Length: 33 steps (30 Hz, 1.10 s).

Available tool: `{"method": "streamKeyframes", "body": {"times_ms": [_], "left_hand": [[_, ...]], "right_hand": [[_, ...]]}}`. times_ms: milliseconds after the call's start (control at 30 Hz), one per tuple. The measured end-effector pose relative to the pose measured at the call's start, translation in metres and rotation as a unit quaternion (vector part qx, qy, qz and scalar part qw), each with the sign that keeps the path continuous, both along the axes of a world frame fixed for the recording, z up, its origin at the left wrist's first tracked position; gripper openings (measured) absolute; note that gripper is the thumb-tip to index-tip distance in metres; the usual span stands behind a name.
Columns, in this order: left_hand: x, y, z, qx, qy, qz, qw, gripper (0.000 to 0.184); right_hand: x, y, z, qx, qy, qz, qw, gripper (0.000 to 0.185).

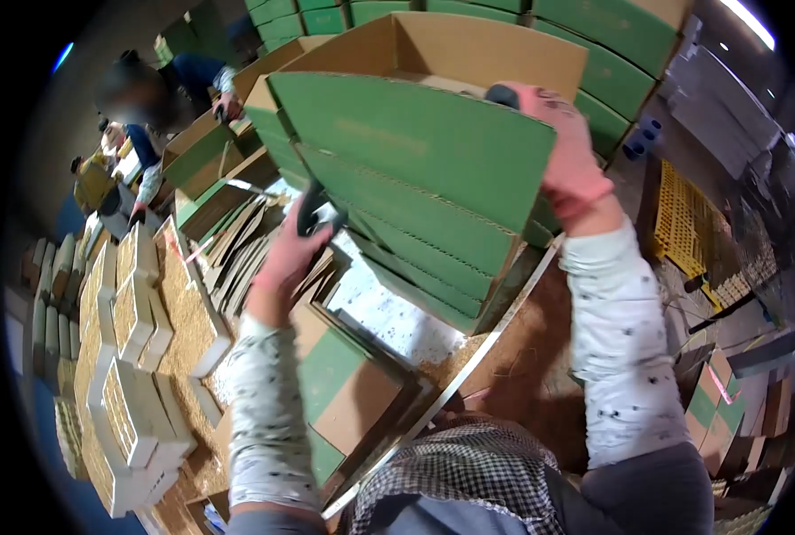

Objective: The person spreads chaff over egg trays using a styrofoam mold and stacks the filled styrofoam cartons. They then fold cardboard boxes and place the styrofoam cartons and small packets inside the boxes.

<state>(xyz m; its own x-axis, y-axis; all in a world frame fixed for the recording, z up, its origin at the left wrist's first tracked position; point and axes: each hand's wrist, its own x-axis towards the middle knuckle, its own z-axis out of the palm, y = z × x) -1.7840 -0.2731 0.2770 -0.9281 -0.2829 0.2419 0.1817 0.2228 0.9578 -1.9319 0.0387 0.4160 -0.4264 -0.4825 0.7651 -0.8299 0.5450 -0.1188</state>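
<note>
A large open-topped green cardboard box (pixel 415 152), brown inside, stands in front of me on a stack of similar green boxes. My right hand (pixel 568 152), in a pink glove with dark fingertips, is closed over its right rim near the corner. My left hand (pixel 299 245), gloved alike, is at the lower left side of the boxes, its dark fingers curled; what they hold, if anything, is not clear. Below it lie a bundle of flat cardboard pieces (pixel 246 254) and a white speckled surface (pixel 384 308).
White trays (pixel 134 321) with tan contents fill the left side. A co-worker (pixel 148 98) reaches towards boxes at the upper left. Green boxes (pixel 611 53) are stacked behind. A yellow plastic crate (pixel 680 214) is at the right, a folded box (pixel 353 374) near my waist.
</note>
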Motion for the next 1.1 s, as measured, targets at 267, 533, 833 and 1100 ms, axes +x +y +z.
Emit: {"method": "streamKeyframes", "body": {"times_ms": [267,533,833,1100], "left_hand": [[0.298,-0.129,-0.179,-0.349,-0.474,0.214,0.779,0.029],[0.284,0.020,0.071,-0.582,-0.203,0.351,0.705,0.047],[0.374,0.152,0.069,-0.545,-0.019,0.191,0.816,0.023],[0.397,0.044,0.080,-0.409,-0.335,0.410,0.743,0.062]], "right_hand": [[0.104,0.061,-0.021,-0.242,0.121,0.146,0.952,0.033],[0.238,-0.181,-0.023,0.190,0.215,0.396,0.872,0.067],[0.274,-0.284,-0.028,0.336,0.109,0.394,0.849,0.059],[0.249,-0.219,-0.009,0.426,-0.082,0.623,0.651,0.088]]}}
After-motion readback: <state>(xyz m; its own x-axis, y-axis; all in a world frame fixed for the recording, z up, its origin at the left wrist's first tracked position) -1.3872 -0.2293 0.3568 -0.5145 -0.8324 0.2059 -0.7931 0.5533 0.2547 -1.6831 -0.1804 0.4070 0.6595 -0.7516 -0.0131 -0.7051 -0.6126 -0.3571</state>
